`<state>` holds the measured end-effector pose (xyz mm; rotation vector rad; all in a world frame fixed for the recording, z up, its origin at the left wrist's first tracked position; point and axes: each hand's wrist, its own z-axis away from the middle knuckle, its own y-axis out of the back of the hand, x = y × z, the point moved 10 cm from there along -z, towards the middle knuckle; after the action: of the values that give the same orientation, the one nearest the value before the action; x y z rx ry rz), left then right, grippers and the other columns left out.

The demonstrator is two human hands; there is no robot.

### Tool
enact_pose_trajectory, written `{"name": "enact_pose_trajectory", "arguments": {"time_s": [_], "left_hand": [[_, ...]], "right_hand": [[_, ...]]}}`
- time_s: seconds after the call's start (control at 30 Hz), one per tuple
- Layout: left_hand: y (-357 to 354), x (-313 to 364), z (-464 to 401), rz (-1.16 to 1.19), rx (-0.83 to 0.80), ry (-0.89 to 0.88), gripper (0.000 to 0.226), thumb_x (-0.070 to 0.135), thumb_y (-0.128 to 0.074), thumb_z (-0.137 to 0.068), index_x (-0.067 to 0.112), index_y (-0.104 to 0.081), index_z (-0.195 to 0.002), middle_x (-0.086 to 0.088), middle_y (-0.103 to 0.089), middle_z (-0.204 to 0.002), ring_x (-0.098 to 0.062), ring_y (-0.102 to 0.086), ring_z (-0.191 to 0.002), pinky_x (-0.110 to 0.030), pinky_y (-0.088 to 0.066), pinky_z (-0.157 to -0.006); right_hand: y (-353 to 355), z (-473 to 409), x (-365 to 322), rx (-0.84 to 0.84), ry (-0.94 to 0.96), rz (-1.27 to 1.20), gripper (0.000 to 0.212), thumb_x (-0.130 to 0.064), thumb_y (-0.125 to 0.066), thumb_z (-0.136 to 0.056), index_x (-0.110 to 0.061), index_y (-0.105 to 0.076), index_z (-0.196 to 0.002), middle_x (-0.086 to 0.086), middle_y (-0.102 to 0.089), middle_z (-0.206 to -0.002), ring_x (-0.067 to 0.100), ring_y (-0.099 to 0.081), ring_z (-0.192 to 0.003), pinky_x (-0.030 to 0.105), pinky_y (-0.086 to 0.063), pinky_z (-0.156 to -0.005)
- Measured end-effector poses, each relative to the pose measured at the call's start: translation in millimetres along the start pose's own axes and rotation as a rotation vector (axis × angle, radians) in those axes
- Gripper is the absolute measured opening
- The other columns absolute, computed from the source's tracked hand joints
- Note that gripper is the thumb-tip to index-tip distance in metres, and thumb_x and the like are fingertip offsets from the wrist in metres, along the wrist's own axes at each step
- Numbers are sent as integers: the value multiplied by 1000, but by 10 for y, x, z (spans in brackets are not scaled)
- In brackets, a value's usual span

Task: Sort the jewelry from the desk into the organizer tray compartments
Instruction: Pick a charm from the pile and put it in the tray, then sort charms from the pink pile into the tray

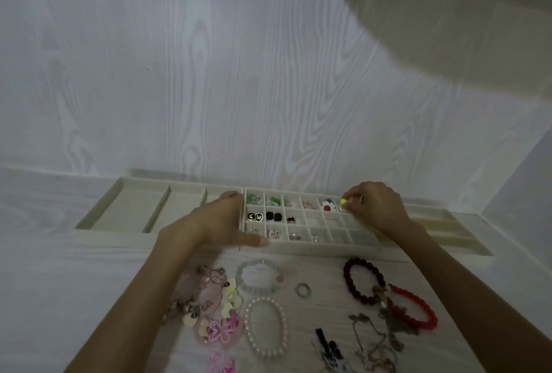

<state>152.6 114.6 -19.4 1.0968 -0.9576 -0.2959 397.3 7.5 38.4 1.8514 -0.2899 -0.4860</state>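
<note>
Nearest the camera, a pearl bracelet (pixel 265 326) lies on the desk (pixel 74 298) among a dark red bead bracelet (pixel 363 280), a ring (pixel 303 290) and tangled chains (pixel 376 342), all unsorted. At the top right compartment of the organizer tray (pixel 310 248), a small yellow earring (pixel 343 201) sits pinched in the right hand (pixel 376 205); it looks light, hard and easily dropped, best held by its edges. The left hand (pixel 218 220) lies with fingers straight against the tray's left edge, steadying it.
</note>
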Motion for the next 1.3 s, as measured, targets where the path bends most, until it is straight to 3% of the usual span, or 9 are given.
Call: {"name": "enact_pose_trajectory", "arguments": {"time_s": [0.1,0.3,0.53,0.7,0.8,0.9,1.07,1.17,1.3], "left_hand": [[47,14,32,100,19,-26,58,55,-72,-72,28,-56,-121,12,-60,-119,-9,-57,-106,-25,-43,-92],[83,-120,27,54,20,44,101,66,-71,-64,21,-32,-147,5,-44,-144,-17,-46,-128,-38,-38,-108],[57,-60,48,47,-33,46,98,55,-74,-69,19,-29,-148,4,-39,-148,-17,-43,-131,-33,-35,-108],[-22,-108,22,21,-108,57,99,63,-68,-71,21,-24,-149,3,-36,-150,-19,-40,-134,-38,-34,-111],[3,-60,120,-7,-104,64,86,53,-62,-83,17,-23,-150,-1,-38,-149,-20,-41,-133,-37,-34,-110],[94,-16,294,-21,4,44,66,49,-57,-88,21,-36,-144,4,-46,-143,-16,-49,-125,-38,-39,-105],[288,-67,855,32,413,17,26,37,-56,-91,36,-61,-116,18,-64,-112,-3,-60,-97,-29,-49,-82],[225,-116,1189,96,564,27,11,40,-57,-88,41,-66,-95,24,-66,-85,6,-60,-79,-18,-43,-64],[183,-179,1293,221,551,6,8,41,-62,-86,40,-69,-89,26,-66,-80,7,-58,-78,-18,-41,-63]], "right_hand": [[-55,-22,-9,-1,-14,46,20,-31,-69,-82,-22,-74,-99,-3,-67,-99,13,-58,-85,24,-34,-67],[-17,-37,-19,45,-16,124,19,-29,-71,-81,-22,-72,-98,-2,-68,-100,18,-62,-91,22,-34,-68],[-43,-22,-20,43,-8,159,15,-26,-66,-84,-21,-71,-98,0,-66,-102,20,-61,-93,24,-35,-69],[96,113,-95,71,-6,148,30,-29,-57,-91,-19,-63,-119,2,-66,-114,19,-60,-103,27,-40,-76],[292,321,-323,96,27,59,27,-30,-55,-92,-23,-65,-116,-2,-68,-103,14,-60,-89,24,-38,-67],[397,641,-711,44,122,-76,19,-32,-57,-91,-29,-70,-104,-10,-68,-92,5,-57,-78,22,-39,-63],[11,1304,-1580,-294,365,-371,16,-30,-60,-90,-31,-71,-101,-16,-68,-95,-2,-58,-82,17,-47,-75],[-275,1440,-1808,-250,413,-401,18,-35,-60,-89,-32,-71,-103,-13,-66,-92,1,-51,-81,17,-40,-72],[-457,1474,-1856,-158,416,-382,21,-34,-58,-91,-35,-66,-111,-9,-56,-89,9,-45,-88,27,-38,-77]]}}
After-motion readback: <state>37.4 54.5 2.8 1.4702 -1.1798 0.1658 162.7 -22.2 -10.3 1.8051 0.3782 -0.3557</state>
